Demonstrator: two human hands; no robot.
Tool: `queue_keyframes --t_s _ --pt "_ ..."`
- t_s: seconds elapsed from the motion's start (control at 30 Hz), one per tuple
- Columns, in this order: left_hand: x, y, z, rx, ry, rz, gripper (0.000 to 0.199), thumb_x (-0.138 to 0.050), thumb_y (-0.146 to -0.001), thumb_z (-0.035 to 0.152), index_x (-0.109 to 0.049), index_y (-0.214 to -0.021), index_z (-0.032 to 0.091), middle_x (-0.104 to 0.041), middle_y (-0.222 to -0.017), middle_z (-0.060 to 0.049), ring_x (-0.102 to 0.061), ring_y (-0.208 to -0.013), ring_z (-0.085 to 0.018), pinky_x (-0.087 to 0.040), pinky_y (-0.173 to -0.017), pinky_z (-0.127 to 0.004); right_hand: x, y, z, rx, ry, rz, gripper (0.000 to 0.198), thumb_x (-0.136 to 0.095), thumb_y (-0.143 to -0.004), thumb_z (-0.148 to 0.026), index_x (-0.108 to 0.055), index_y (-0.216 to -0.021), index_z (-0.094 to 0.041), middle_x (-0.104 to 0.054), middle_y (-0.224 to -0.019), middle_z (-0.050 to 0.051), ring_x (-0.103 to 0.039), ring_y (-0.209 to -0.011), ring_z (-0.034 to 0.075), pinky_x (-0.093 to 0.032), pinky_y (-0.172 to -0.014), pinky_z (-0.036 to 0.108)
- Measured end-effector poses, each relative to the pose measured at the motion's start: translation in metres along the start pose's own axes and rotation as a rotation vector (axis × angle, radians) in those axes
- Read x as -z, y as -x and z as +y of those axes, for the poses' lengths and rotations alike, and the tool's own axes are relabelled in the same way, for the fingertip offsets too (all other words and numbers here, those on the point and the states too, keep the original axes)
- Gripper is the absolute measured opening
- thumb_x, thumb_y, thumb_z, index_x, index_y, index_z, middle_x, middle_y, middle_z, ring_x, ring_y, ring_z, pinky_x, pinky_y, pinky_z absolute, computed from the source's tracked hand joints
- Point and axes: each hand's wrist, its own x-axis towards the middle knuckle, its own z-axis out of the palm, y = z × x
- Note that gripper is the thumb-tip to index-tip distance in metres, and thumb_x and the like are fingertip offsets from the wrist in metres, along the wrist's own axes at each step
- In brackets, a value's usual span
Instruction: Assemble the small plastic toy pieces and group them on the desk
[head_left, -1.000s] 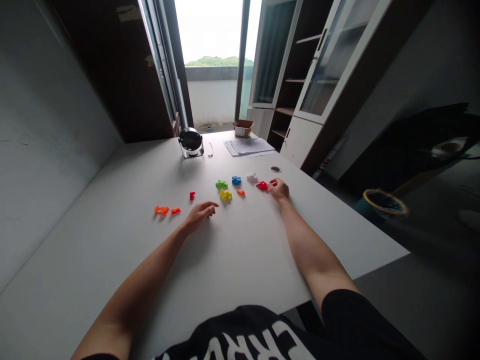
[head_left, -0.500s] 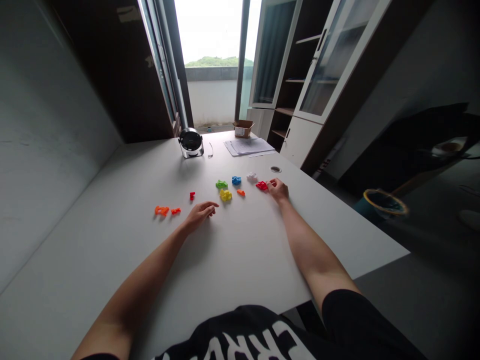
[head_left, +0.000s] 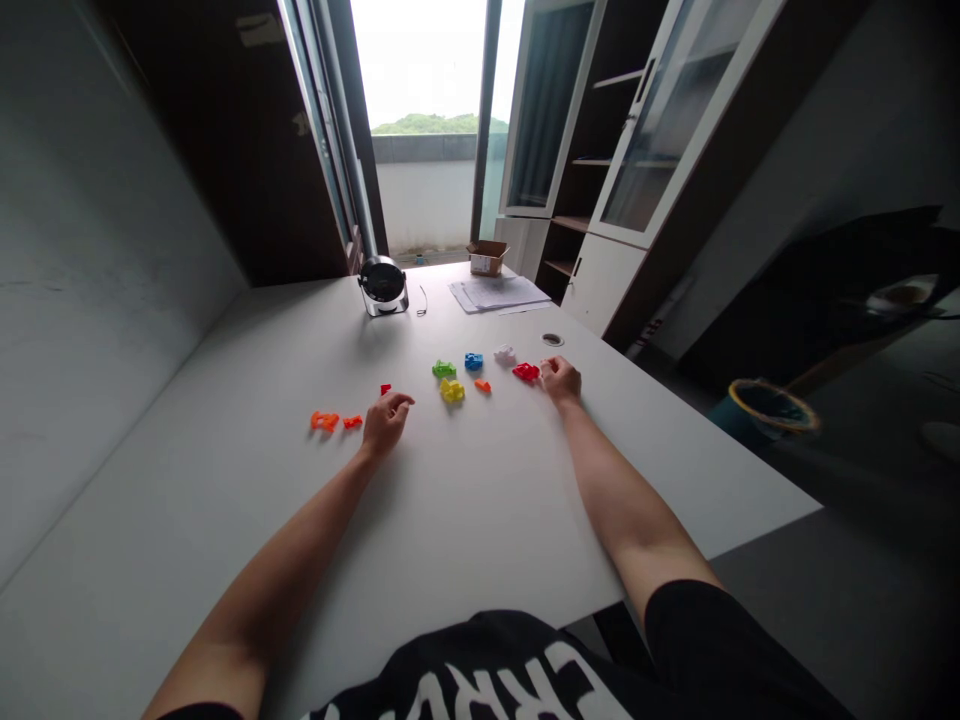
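My left hand (head_left: 386, 422) is low over the white table with its fingers loosely bent and apart. It partly covers a small red plastic piece (head_left: 385, 388) just beyond it. To its left lie a larger orange toy piece (head_left: 324, 421) and a small orange-red piece (head_left: 352, 422). On the right, my right hand (head_left: 562, 380) rests beside a red toy (head_left: 526, 372), its fingertips close to the toy's right end and bent but not closed round it. Between the hands lie green (head_left: 444, 369), yellow (head_left: 451, 391), blue (head_left: 473, 361) and white (head_left: 505, 354) toys and a small orange piece (head_left: 483, 385).
Farther back on the table (head_left: 465, 520) stand a round black device on a metal stand (head_left: 383, 285), papers (head_left: 499, 293) and an open cardboard box (head_left: 487, 258). A cable hole (head_left: 552, 340) is beyond my right hand. A bin (head_left: 772, 408) stands off the right edge.
My left hand has moved left, toward the small red piece, and now covers part of it. My right hand has drawn slightly right, away from the red toy, which stays in place.
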Motion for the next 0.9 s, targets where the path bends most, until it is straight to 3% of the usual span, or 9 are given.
queue_keyframes --t_s 0.17,0.37,0.6,0.8,0.9 --pt "0.007 -0.002 -0.01 -0.077 -0.341 0.153 0.027 -0.053 -0.087 0.024 -0.071 -0.107 0.021 -0.063 -0.119 -0.011 -0.056 -0.113 -0.03 -0.046 -0.101 -0.045 0.004 0.005 -0.008 0.071 0.024 0.055 0.027 -0.05 -0.09 -0.038 -0.068 -0.084 -0.018 -0.072 -0.08 0.009 -0.06 -0.073 0.022 -0.04 -0.07 0.03" --pt "0.003 -0.001 -0.02 -0.091 -0.489 0.07 0.044 -0.058 -0.087 0.025 -0.061 -0.131 0.022 -0.054 -0.14 -0.014 -0.047 -0.128 -0.035 -0.04 -0.109 -0.052 0.005 0.017 -0.038 0.285 -0.002 0.062 0.029 -0.045 -0.092 -0.034 -0.068 -0.087 -0.017 -0.071 -0.081 0.008 -0.06 -0.073 0.021 -0.041 -0.071 0.029" --pt "0.002 0.0 -0.01 -0.233 -0.443 -0.029 0.036 -0.052 -0.092 0.023 -0.062 -0.127 0.022 -0.063 -0.119 -0.011 -0.056 -0.112 -0.028 -0.047 -0.1 -0.043 0.001 0.048 -0.093 0.497 -0.156 -0.021 0.025 -0.049 -0.095 -0.033 -0.066 -0.084 -0.019 -0.065 -0.073 0.004 -0.057 -0.068 0.018 -0.041 -0.069 0.028" --pt "0.002 0.001 -0.009 -0.179 -0.481 -0.034 0.037 -0.058 -0.088 0.024 -0.064 -0.125 0.022 -0.062 -0.117 -0.011 -0.056 -0.109 -0.028 -0.047 -0.097 -0.041 -0.008 0.1 -0.14 0.631 -0.292 -0.195 0.022 -0.052 -0.095 -0.029 -0.063 -0.079 -0.02 -0.064 -0.073 0.002 -0.056 -0.067 0.017 -0.041 -0.069 0.028" --pt "0.002 0.002 -0.01 -0.18 -0.499 -0.083 0.029 -0.061 -0.087 0.024 -0.068 -0.115 0.024 -0.064 -0.113 -0.01 -0.056 -0.108 -0.028 -0.046 -0.096 -0.041 -0.014 0.124 -0.152 0.672 -0.311 -0.264 0.021 -0.053 -0.096 -0.029 -0.062 -0.079 -0.02 -0.063 -0.071 0.001 -0.055 -0.067 0.016 -0.04 -0.07 0.028"
